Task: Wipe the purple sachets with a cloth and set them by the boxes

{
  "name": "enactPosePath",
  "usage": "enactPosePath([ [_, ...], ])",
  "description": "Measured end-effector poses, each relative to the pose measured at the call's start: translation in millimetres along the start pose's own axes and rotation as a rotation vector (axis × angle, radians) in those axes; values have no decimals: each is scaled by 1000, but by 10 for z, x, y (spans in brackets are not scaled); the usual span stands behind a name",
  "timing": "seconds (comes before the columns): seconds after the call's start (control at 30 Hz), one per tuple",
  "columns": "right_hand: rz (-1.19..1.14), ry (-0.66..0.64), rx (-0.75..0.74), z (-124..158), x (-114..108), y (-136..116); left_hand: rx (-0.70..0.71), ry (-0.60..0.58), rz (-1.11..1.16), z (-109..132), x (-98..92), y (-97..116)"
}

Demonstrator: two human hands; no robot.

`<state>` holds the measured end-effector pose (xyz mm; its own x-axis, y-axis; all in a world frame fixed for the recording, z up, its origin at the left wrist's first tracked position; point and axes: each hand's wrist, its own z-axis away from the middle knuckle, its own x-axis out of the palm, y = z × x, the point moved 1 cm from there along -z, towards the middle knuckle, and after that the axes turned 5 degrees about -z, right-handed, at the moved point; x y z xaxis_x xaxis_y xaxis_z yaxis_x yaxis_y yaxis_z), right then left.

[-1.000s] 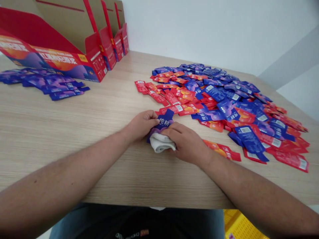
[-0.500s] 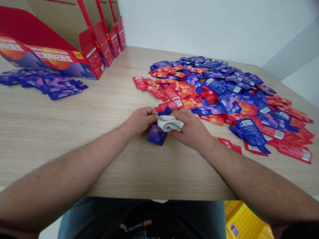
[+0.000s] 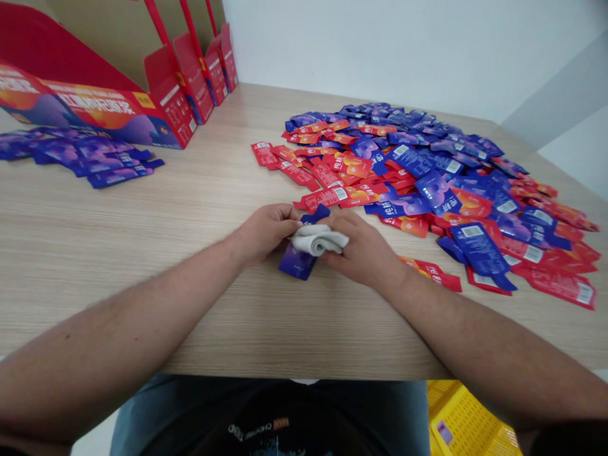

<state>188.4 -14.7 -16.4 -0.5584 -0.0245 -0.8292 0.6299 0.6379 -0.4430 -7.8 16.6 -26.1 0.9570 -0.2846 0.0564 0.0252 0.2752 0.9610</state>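
While both hands work at mid-table on the wooden table (image 3: 95, 266), red cardboard display boxes (image 3: 173, 111) stand upper left, with purple sachets (image 3: 80, 155) lying before them. Curled fingers of the left hand (image 3: 266, 234) grip a purple foil sachet (image 3: 297, 261): light, limp, slippery, best taken by its flat edge. Soft folded white cloth (image 3: 317, 240) lies across it, under the closed right hand (image 3: 363, 247). Glossy red-and-blue sachets (image 3: 427, 190) heap at right.

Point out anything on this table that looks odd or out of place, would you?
The odd item is a small rolled white cloth, held between the left hand and right hand over a blue sachet. Among the printed red and blue sachets on the wooden table, soft fabric stands out.
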Motion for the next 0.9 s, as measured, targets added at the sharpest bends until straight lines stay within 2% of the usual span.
enactPosePath([
  [0.1,8,97,40,-11,-18,47,-16,7,47,5,-1,12],
  [0.23,-14,21,-25,-9,-20,46,8,-15,-4,8,1,12],
  [0.37,39,141,61,-16,-37,81,10,-20,-30,11,-7,2],
  [0.5,6,118,-6,-26,-34,96,86,-98,-68,23,-8,2],
  [0.67,42,199,112,-50,-55,159,116,-98,-149,36,-20,7],
  [0.8,17,133,34,-61,-49,156,156,-145,-205,35,-27,10],
  [0.9,12,168,127,-72,-53,181,160,-142,-209,37,-31,11],
])
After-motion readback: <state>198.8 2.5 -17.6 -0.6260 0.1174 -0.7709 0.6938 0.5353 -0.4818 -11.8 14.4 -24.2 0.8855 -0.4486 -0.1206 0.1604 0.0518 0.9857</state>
